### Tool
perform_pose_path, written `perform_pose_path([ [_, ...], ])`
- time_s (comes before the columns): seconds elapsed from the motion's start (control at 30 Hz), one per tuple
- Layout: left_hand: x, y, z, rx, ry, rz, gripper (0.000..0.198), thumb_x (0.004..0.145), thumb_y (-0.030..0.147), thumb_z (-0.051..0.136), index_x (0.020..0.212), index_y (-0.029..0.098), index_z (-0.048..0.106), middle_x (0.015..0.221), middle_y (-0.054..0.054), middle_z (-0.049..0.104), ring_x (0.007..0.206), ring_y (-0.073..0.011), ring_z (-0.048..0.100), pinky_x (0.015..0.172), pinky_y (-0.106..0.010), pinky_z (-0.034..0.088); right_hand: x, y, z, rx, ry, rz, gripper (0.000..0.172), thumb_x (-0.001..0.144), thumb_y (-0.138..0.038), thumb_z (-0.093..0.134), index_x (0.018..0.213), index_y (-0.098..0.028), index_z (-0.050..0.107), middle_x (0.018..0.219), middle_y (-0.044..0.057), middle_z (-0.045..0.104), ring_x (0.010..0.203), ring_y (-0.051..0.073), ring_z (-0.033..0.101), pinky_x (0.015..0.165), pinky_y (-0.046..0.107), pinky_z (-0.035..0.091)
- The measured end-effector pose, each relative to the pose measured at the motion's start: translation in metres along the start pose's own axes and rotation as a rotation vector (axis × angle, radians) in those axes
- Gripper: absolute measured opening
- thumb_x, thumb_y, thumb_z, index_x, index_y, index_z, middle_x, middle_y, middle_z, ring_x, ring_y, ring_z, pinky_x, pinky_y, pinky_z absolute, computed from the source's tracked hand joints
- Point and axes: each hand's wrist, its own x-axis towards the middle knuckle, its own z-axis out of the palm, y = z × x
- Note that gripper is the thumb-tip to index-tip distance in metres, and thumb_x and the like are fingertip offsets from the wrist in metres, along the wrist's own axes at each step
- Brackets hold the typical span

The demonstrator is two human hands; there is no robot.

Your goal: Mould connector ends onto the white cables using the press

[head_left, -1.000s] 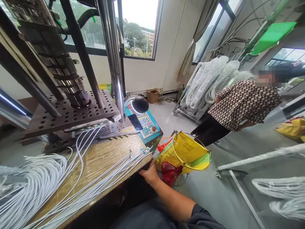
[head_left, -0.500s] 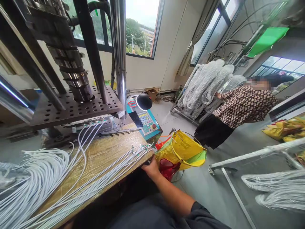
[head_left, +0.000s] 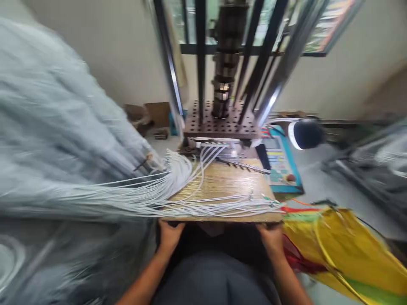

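Note:
At the front edge of the wooden worktable [head_left: 219, 186], my left hand [head_left: 170, 237] grips the board's left part. My right hand [head_left: 271, 241] holds the same edge close to the right corner. The fingers of both hands are partly hidden under the board. White cables [head_left: 203, 209] lie in a bundle along the front of the tabletop, their small green-ended tips pointing right. Several more cables run up to a row of connectors [head_left: 211, 145] beneath the perforated plate [head_left: 190, 127] of a press.
A large bundle of white cables in clear wrap [head_left: 63, 106] fills the left. A teal control panel [head_left: 280, 156] and a black lamp [head_left: 307, 133] stand right of the press. The yellow bag [head_left: 346, 241] hangs open at the right corner.
My view has swung left to face the press. My left hand now shows at the table edge. My right hand remains at the edge near the right corner.

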Motion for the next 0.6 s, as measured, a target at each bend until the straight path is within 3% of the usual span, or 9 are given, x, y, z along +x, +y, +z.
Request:
perform_pose_path([
  [0.13,0.002,-0.006,0.000,0.021,-0.025,0.048,0.061,0.080,0.026,0.071,0.133,0.015,0.042,0.141,-0.021,0.058,0.133,-0.0320,0.057,0.116,-0.042,0.039,0.009,0.007,0.006,-0.028,0.050,0.014,0.085,0.055,-0.056,0.080,0.125,-0.017,0.056,0.126,0.020,0.065,0.122,0.041,0.059,0.110,0.059,0.041],
  [0.3,0.001,-0.009,0.000,-0.065,0.043,0.051,0.087,0.062,0.025,0.085,0.137,0.017,0.044,0.134,-0.019,0.064,0.130,-0.0354,0.059,0.114,-0.049,0.045,0.006,0.007,0.006,0.031,0.044,-0.015,0.086,0.055,-0.058,0.083,0.128,-0.020,0.058,0.131,0.018,0.065,0.124,0.040,0.060,0.114,0.058,0.040],
  [0.43,0.001,-0.011,0.004,-0.094,0.058,0.026,0.099,0.061,0.035,0.086,0.145,0.014,0.038,0.135,-0.021,0.063,0.132,-0.0355,0.058,0.112,-0.048,0.047,0.005,0.005,0.005,0.026,-0.008,0.047,0.089,0.056,-0.059,0.084,0.134,-0.023,0.058,0.130,0.015,0.067,0.130,0.043,0.057,0.119,0.061,0.035],
  [0.6,-0.002,-0.012,0.006,-0.063,0.096,-0.038,0.110,0.059,0.052,0.089,0.148,0.015,0.035,0.137,-0.021,0.061,0.136,-0.0353,0.055,0.116,-0.048,0.043,0.004,0.013,-0.003,-0.081,-0.012,0.100,0.075,0.061,-0.060,0.083,0.132,-0.044,0.062,0.121,0.013,0.071,0.126,0.045,0.058,0.105,0.066,0.049],
])
